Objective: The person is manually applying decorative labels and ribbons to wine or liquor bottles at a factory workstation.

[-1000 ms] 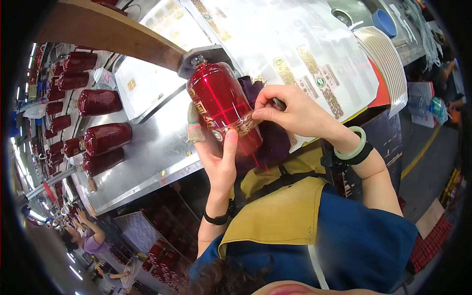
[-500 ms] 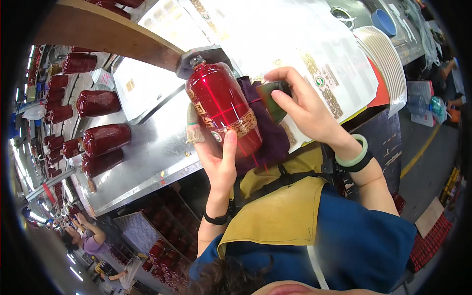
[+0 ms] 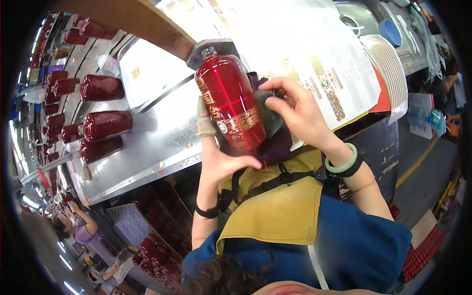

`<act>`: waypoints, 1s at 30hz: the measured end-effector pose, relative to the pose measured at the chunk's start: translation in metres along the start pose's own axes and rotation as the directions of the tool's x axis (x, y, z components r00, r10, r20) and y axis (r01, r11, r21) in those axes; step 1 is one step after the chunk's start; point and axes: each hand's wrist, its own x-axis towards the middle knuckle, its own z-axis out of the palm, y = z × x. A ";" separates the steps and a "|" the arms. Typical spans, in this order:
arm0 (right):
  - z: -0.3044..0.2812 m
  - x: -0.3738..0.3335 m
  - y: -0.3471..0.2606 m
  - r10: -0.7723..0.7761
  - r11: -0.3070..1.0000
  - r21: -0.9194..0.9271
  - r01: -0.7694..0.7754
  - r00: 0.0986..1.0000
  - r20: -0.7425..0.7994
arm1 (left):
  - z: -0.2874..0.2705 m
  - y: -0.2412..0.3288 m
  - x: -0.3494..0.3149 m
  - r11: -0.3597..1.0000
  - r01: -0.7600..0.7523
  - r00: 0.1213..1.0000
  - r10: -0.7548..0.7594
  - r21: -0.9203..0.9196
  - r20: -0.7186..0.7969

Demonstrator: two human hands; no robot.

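Observation:
A glossy red bottle (image 3: 223,81) with gold decoration and a clear neck lies tilted over a dark purple cloth (image 3: 279,146), its neck against a dark block. A gold patterned band (image 3: 241,123) wraps its lower part, and red light lines cross its surface. My left hand (image 3: 216,160) cradles it, cloth-covered fingers along the left side and thumb stretched out by the base. Pinched in my right hand (image 3: 297,110), a flat dark green piece (image 3: 268,110) meets the bottle's right side, partly hidden by my fingers.
White sheets with gold labels (image 3: 338,105) cover the bench to the right. Several red bottles (image 3: 108,125) lie at the left near a white tray (image 3: 147,78). A wooden beam (image 3: 142,24) slants overhead; a blue bowl (image 3: 389,32) stands at the far right. Another person (image 3: 86,231) works at lower left.
My left thumb has come off the label band and now stretches out below the base. The green piece in my right hand has moved left onto the bottle's side.

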 end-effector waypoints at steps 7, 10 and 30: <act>-0.014 0.011 0.015 -0.146 0.988 0.047 0.146 0.989 0.001 | 0.008 0.007 -0.003 0.868 -0.104 0.967 0.202 0.485 -0.154; -0.014 0.007 -0.006 0.040 0.999 0.020 -0.044 0.986 0.161 | 0.011 0.016 -0.005 0.894 -0.036 0.972 0.135 0.448 -0.191; 0.004 0.002 0.000 0.057 0.998 -0.042 -0.048 0.965 0.256 | 0.007 0.005 -0.008 0.928 0.133 0.983 -0.169 -0.348 -0.075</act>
